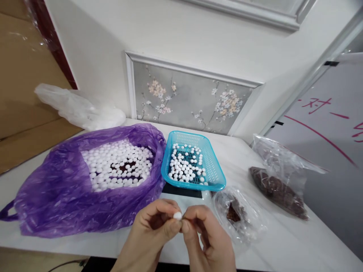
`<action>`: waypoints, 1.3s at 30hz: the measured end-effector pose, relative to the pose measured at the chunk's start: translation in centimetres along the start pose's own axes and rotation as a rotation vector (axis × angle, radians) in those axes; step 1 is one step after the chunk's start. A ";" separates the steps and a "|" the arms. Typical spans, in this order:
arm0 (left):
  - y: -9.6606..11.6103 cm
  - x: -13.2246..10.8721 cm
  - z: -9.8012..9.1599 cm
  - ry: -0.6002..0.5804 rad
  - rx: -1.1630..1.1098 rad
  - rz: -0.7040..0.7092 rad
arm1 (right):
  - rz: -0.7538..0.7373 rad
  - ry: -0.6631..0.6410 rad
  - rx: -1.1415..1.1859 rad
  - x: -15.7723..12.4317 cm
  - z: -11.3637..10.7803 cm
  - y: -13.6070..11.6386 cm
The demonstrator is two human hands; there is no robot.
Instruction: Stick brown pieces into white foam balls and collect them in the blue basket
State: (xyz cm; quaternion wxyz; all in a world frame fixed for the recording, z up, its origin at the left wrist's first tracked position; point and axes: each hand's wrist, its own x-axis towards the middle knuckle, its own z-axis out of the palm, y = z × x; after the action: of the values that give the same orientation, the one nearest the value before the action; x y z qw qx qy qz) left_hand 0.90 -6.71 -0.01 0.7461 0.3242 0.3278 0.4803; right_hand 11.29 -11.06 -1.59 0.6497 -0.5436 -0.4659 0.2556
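Observation:
A small white ball [177, 215] is pinched between the thumb and index finger of my left hand [154, 230]. Touching it from the right, my right hand [208, 236] has its thumb and index finger pressed together; what they hold is too small to make out. Both hands are above the front edge of the table. Behind them stands a blue plastic basket [215, 172] with many white balls inside. To the left, an open purple bag [65, 189] holds a large number of similar white balls and something dark among them.
A clear bag [246, 223] with brown bits lies right of my hands. Farther right is a clear bag of dark brown material [278, 187]. A white plastic bag [85, 111] sits at the back left, near cardboard [28, 83]. A whiteboard [326, 158] stands at right.

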 end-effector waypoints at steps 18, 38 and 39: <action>0.5 -0.3 -0.5 -0.169 0.114 0.056 | 0.394 -0.202 0.637 0.9 -1.2 -0.8; 0.5 0.5 -0.6 -0.313 0.110 0.071 | 0.417 -0.376 0.770 1.7 -2.3 0.7; 0.5 0.5 -0.6 -0.317 0.116 0.075 | 0.406 -0.371 0.764 1.7 -2.4 0.6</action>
State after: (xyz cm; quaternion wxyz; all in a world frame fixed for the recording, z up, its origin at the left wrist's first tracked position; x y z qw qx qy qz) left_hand 0.34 -5.93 0.01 0.7501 0.4505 0.2211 0.4308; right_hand 14.30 -10.58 -1.58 0.6458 -0.2911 -0.3308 0.6235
